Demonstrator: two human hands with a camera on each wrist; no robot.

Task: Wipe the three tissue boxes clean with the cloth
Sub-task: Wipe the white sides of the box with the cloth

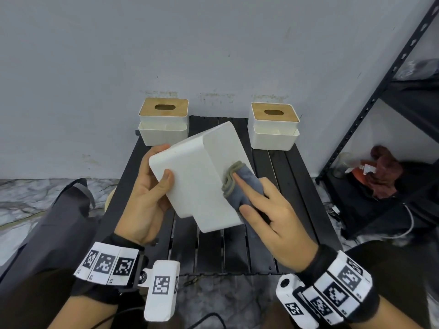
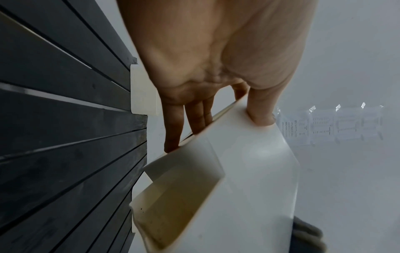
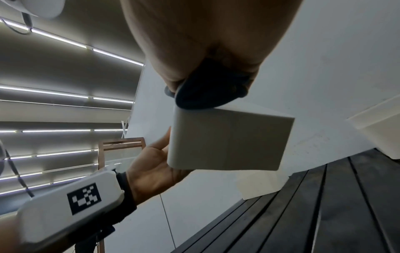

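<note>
A white tissue box (image 1: 202, 176) is lifted above the black slatted table (image 1: 285, 210) and tilted, with its plain underside toward me. My left hand (image 1: 147, 198) grips its left end, thumb on the near face and fingers behind. My right hand (image 1: 268, 210) holds a bunched grey cloth (image 1: 244, 186) and presses it against the box's right side. In the left wrist view the box (image 2: 249, 179) shows its open side pocket. The right wrist view shows the cloth (image 3: 205, 89) on the box's edge (image 3: 227, 142). Two more boxes with wooden lids stand at the back left (image 1: 164, 122) and back right (image 1: 274, 125).
A black metal shelf rack (image 1: 380, 91) stands to the right with a reddish bundle (image 1: 384, 169) on its low shelf. A dark bag (image 1: 59, 222) lies on the floor to the left. A grey wall rises right behind the table.
</note>
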